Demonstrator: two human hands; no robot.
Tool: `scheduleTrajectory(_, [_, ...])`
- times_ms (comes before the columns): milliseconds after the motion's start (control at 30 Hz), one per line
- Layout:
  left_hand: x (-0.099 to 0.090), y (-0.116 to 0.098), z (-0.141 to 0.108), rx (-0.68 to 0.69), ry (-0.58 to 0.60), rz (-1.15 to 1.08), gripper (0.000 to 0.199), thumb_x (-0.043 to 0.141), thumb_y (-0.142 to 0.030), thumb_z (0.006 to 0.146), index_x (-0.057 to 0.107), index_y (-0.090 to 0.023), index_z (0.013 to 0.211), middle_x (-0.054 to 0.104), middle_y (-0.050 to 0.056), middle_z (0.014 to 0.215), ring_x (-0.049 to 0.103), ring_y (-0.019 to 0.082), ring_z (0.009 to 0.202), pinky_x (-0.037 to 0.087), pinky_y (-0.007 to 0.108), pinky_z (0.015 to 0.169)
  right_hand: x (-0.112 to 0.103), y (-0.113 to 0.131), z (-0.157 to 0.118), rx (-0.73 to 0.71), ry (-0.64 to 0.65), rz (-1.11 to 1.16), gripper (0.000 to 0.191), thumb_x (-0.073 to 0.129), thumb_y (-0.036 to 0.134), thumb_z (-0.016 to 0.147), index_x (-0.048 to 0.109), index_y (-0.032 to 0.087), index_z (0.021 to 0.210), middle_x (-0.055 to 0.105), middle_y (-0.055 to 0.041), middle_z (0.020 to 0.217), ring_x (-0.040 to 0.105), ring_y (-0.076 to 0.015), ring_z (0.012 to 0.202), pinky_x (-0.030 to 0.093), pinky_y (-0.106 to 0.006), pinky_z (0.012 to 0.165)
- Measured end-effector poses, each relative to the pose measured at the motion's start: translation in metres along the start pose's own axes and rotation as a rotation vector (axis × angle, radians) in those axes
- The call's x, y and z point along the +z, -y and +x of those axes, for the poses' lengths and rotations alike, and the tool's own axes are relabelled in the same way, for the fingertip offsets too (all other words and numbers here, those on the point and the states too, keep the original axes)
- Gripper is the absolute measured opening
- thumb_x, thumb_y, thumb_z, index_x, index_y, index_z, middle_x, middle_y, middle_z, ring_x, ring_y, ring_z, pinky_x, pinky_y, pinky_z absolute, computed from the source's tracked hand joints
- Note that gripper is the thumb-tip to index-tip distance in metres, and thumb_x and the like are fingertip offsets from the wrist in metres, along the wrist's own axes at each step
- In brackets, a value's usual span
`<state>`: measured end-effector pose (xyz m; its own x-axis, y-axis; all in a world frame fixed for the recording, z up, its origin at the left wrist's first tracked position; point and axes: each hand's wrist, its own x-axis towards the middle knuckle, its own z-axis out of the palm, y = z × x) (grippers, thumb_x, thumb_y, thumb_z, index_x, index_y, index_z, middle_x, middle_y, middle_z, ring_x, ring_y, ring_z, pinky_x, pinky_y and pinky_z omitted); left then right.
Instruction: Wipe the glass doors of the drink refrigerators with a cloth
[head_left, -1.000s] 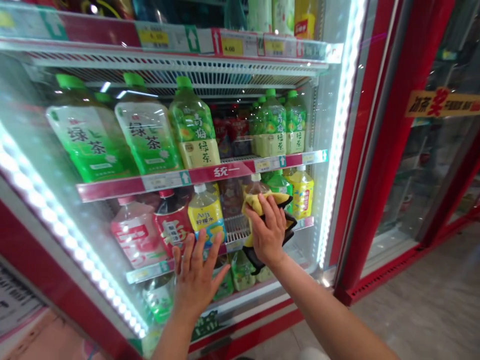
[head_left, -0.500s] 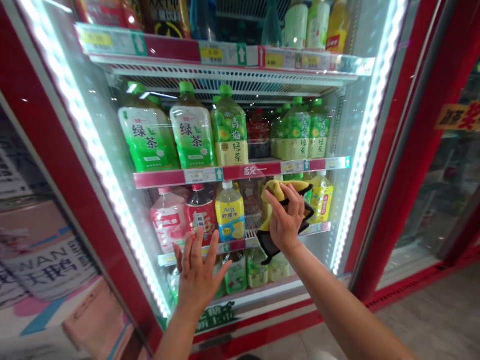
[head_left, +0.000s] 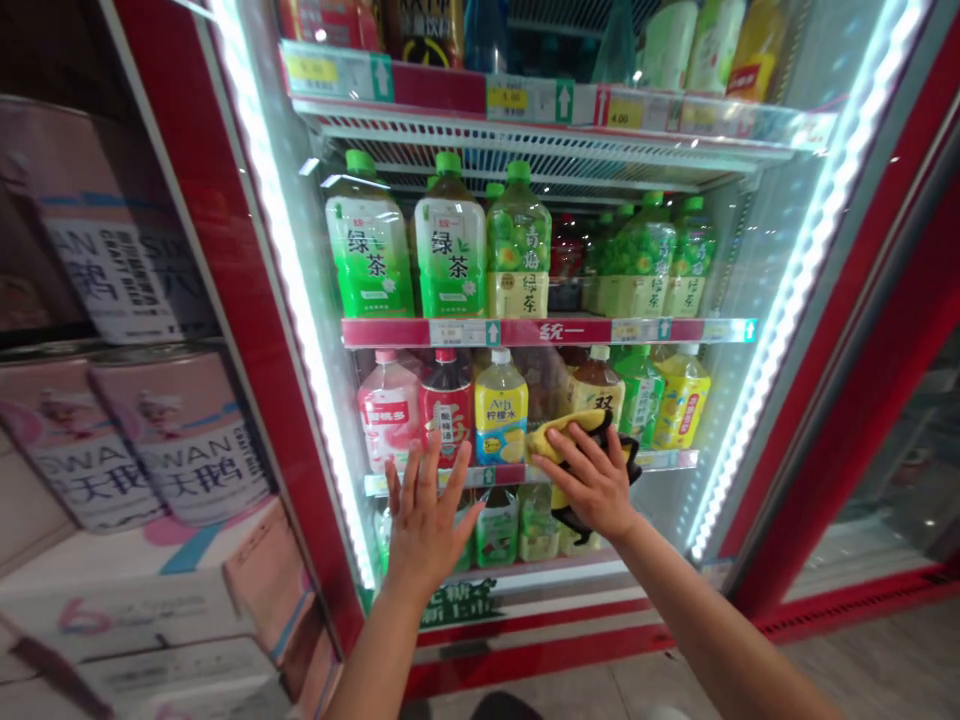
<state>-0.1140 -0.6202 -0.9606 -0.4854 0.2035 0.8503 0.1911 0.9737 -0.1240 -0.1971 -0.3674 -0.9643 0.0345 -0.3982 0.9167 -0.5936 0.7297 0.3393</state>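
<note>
The drinks cooler (head_left: 525, 655) spreads on all sides of the right hand's grip, and reflections suggest a glass front between hands and bottles. Well to the left of that grip and lower, cartons (head_left: 112, 620) are stacked beside the red frame, their flat tops giving the big cans (head_left: 180, 440) a level base. Above the grip, a shelf edge (head_left: 510, 332) runs across, bearing large green-capped bottles (head_left: 367, 250), upright with labels facing out, presumably so they can be read. A yellow-labelled bottle (head_left: 501, 415) stands on the shelf below, left of the grip; a brown bottle (head_left: 600, 375) is partly hidden behind it. The left hand (head_left: 427, 520) is left of the grip and slightly lower, released and holding nothing, its fingers fanned and palm forward, probably for steadiness; whether it touches the glass I cannot tell. The right hand (head_left: 592, 490) grasps a folded yellow cloth (head_left: 551, 432), fingers bent loosely over it rather than clenched. The cloth lies under the palm and fingers, its dark-edged folds sticking out around them, likely so that the hand's breadth backs it evenly.
</note>
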Motion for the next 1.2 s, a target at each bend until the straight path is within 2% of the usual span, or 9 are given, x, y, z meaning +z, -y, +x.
scheduleTrajectory(133, [-0.005,0.01,-0.005,-0.059,-0.04,-0.003,0.098,0.074,-0.036,0.088,0.013,-0.031,0.164,0.01,0.013,0.173,0.015,0.04,0.158,0.015,0.067,0.126,0.006,-0.006,0.049,0.13,-0.131,-0.02,0.043,0.054,0.015,0.098,0.066,0.039,0.132,0.069,0.0003,0.138,0.05,-0.0212,0.143,0.025,-0.048,0.126])
scheduleTrajectory(300, [-0.012,0.022,-0.006,-0.114,-0.026,0.007,0.102,0.077,-0.037,0.085,0.013,-0.029,0.164,0.007,0.017,0.173,0.012,0.043,0.158,0.017,0.071,0.123,0.031,0.039,0.099,0.203,-0.163,-0.027,0.044,0.052,0.018,0.098,0.065,0.038,0.135,0.062,-0.0005,0.146,0.043,-0.0234,0.148,0.025,-0.045,0.124])
scheduleTrajectory(433, [-0.013,0.023,-0.006,-0.143,-0.04,0.002,0.102,0.079,-0.038,0.083,0.017,-0.031,0.164,0.005,0.017,0.173,0.012,0.043,0.158,0.018,0.07,0.123,0.035,0.065,0.075,0.051,-0.08,0.018,0.04,0.052,0.023,0.099,0.066,0.036,0.134,0.064,-0.0004,0.144,0.044,-0.0218,0.146,0.022,-0.042,0.125])
scheduleTrajectory(600, [-0.012,0.023,-0.007,-0.137,-0.034,-0.012,0.102,0.078,-0.038,0.085,0.014,-0.03,0.164,0.008,0.018,0.172,0.012,0.042,0.158,0.02,0.069,0.123,0.012,0.037,0.033,-0.13,0.055,0.069,0.035,0.051,0.021,0.102,0.07,0.037,0.127,0.07,0.0022,0.136,0.055,-0.0169,0.136,0.026,-0.038,0.123])
scheduleTrajectory(767, [-0.014,0.035,-0.014,-0.082,-0.023,0.016,0.095,0.074,-0.04,0.088,0.017,-0.03,0.164,0.018,0.016,0.171,0.015,0.038,0.158,0.022,0.064,0.125,0.01,0.014,0.072,0.066,-0.118,0.03,0.035,0.057,0.016,0.099,0.072,0.038,0.121,0.072,0.0018,0.131,0.056,-0.0189,0.135,0.033,-0.038,0.118])
scheduleTrajectory(867, [-0.015,0.045,-0.018,-0.068,-0.014,0.026,0.096,0.077,-0.039,0.085,0.021,-0.029,0.163,0.021,0.016,0.171,0.02,0.037,0.157,0.025,0.06,0.125,0.026,0.032,0.112,0.182,-0.224,-0.003,0.036,0.054,0.017,0.1,0.071,0.037,0.124,0.071,-0.0003,0.133,0.055,-0.0213,0.137,0.034,-0.041,0.117])
scheduleTrajectory(967, [-0.016,0.052,-0.021,-0.087,-0.022,0.042,0.098,0.081,-0.04,0.082,0.026,-0.027,0.162,0.022,0.018,0.17,0.021,0.038,0.157,0.026,0.061,0.125,0.042,0.063,0.132,0.195,-0.21,-0.027,0.036,0.052,0.018,0.1,0.07,0.035,0.126,0.068,-0.0018,0.139,0.053,-0.022,0.139,0.03,-0.04,0.118])
scheduleTrajectory(1100, [-0.016,0.053,-0.021,-0.098,-0.024,0.052,0.093,0.081,-0.043,0.081,0.033,-0.025,0.159,0.026,0.02,0.168,0.023,0.039,0.156,0.027,0.061,0.124,0.049,0.088,0.115,0.066,-0.104,0.012,0.037,0.052,0.021,0.1,0.067,0.034,0.131,0.064,-0.0018,0.144,0.049,-0.0213,0.143,0.024,-0.04,0.122])
scheduleTrajectory(1200, [-0.02,0.053,-0.02,-0.093,-0.005,0.049,0.093,0.08,-0.043,0.082,0.033,-0.025,0.16,0.026,0.02,0.168,0.023,0.038,0.156,0.026,0.061,0.125,0.041,0.085,0.083,-0.118,-0.001,0.086,0.037,0.051,0.023,0.101,0.066,0.035,0.133,0.064,0.0003,0.145,0.05,-0.0192,0.141,0.024,-0.039,0.123])
